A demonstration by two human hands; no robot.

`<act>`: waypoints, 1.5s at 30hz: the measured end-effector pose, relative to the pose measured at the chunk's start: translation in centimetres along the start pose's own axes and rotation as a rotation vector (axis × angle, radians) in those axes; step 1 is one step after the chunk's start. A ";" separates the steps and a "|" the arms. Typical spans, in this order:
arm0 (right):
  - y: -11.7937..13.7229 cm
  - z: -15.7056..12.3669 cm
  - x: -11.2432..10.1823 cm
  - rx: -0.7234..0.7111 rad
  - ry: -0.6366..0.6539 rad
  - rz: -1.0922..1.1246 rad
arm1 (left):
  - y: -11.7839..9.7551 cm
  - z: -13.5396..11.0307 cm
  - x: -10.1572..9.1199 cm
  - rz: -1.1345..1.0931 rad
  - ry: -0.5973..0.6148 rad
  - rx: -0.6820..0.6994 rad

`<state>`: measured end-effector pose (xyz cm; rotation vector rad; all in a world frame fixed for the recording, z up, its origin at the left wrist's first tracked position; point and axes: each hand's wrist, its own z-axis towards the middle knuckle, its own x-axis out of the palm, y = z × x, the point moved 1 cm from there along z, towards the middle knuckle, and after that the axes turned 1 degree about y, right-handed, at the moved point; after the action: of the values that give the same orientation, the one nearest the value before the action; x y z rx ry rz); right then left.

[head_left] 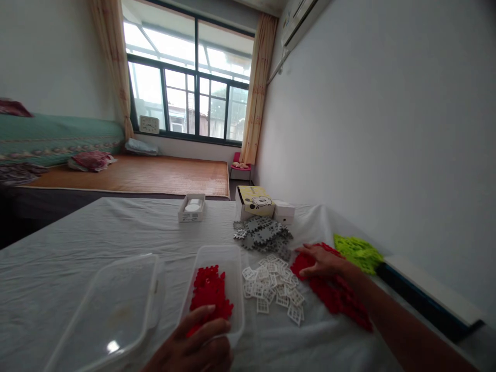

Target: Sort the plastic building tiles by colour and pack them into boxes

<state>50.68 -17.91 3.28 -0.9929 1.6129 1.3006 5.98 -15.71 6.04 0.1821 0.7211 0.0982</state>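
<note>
Red interlocking plastic pieces (211, 292) lie in a clear plastic container (237, 258) in front of me. My left hand (197, 338) is at the container's near end, fingers apart and bent over these pieces; its palm is hidden. To the right, a heap of red plastic pieces (337, 297) rests on the cloth. My right hand (320, 261) reaches onto the heap's far end, its thumb and fingers spread and touching the red pieces. White square lattice pieces (273, 281) lie scattered between the container and the red heap.
Grey interlocking pieces (265, 232) are piled behind the white ones, before a yellow cartoon box (258, 202). Bright green pieces (356, 252) lie by the wall. A clear lid (116, 305) is at left. Farther back stands a small white box (191, 208).
</note>
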 end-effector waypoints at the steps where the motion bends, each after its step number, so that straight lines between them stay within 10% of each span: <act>1: 0.0 -0.3 0.4 0.027 0.001 -0.005 | -0.1 0.1 -0.1 -0.006 0.004 0.006; 45: -0.7 -2.6 -0.3 0.038 -0.106 0.574 | -0.6 -0.7 0.1 -0.002 0.089 0.051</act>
<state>51.18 -20.54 3.66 -0.4312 1.9050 1.6536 5.57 -16.17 5.32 0.2269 0.8126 0.0869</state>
